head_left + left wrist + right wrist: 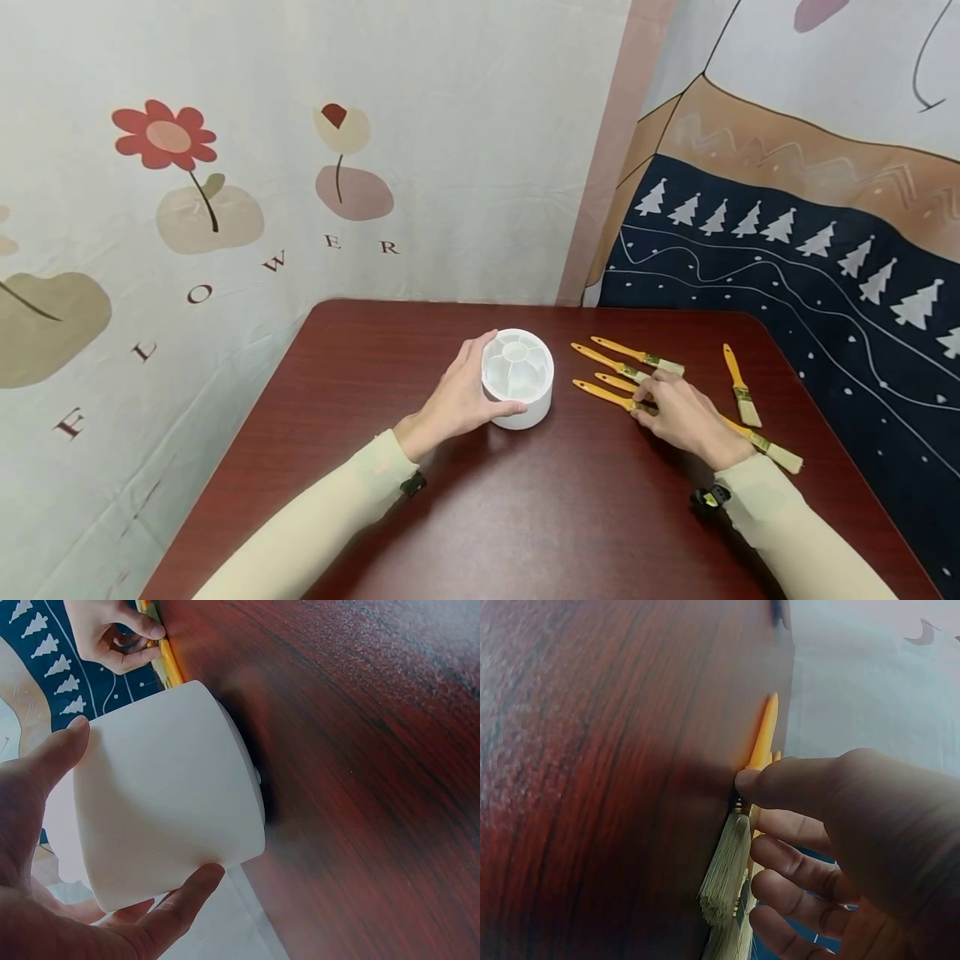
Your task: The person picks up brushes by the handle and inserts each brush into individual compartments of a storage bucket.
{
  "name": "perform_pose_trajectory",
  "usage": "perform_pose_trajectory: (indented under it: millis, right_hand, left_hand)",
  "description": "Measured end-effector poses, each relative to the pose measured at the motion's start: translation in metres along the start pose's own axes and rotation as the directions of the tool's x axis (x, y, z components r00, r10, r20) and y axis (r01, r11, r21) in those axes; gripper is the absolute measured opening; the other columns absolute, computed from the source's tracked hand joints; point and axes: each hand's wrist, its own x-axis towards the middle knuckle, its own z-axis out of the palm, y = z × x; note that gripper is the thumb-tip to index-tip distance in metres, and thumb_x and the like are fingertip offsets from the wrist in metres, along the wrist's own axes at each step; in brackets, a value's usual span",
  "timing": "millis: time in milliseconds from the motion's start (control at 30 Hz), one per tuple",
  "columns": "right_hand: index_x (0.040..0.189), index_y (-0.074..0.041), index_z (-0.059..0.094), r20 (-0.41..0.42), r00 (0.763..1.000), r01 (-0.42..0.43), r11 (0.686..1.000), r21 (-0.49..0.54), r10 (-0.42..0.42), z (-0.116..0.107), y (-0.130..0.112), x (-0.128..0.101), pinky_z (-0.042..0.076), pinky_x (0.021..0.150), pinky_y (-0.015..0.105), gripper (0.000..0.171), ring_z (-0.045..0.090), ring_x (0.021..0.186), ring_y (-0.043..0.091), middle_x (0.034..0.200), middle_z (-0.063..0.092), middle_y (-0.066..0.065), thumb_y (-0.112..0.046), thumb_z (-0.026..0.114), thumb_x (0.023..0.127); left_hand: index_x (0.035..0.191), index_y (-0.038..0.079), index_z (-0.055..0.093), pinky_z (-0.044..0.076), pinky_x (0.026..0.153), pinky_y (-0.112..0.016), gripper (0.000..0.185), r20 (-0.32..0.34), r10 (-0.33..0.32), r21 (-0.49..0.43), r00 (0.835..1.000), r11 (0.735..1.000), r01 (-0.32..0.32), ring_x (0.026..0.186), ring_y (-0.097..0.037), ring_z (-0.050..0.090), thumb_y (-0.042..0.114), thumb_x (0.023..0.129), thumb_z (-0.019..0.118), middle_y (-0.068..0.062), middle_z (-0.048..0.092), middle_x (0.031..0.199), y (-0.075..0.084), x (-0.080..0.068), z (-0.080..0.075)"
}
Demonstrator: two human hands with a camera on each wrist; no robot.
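Observation:
My left hand (506, 372) grips a white round container (525, 396) with a divided, petal-shaped top, thumb on the near side and fingers on the far side. In the left wrist view the left hand (127, 825) wraps the container's smooth wall (172, 787). My right hand (648, 396) rests on a fan of yellow-handled paintbrushes (637, 357) and pinches one brush (603, 392) at its metal ferrule. In the right wrist view the thumb (769, 784) presses on that brush (724, 870), with the fingers curled beneath it.
Everything lies on a dark red wooden table (525, 517). A single brush (738, 387) lies apart near the right edge, another (776, 452) beside my right wrist. Printed cloth hangs behind and to the right of the table.

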Motion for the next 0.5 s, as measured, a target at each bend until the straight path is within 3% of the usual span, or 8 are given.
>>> perform_pose_trajectory:
  millis: [500]
  right_hand:
    - [0.111, -0.011, 0.080, 0.010, 1.000, -0.029, 0.997, 0.068, 0.028, -0.0041, -0.0025, 0.0035, 0.065, 0.081, 0.046, 0.021, 0.072, 0.090, 0.017, 0.105, 0.080, 0.006, -0.018, 0.095, 0.097]
  left_hand:
    - [0.179, 0.008, 0.037, 0.057, 0.123, -0.060, 0.127, 0.009, -0.005, -0.004, 1.000, 1.000, 0.005, 0.147, -0.042, 0.065, 0.041, 0.079, 0.110, -0.019, 0.057, 0.164, 0.0005, 0.0010, -0.0015]
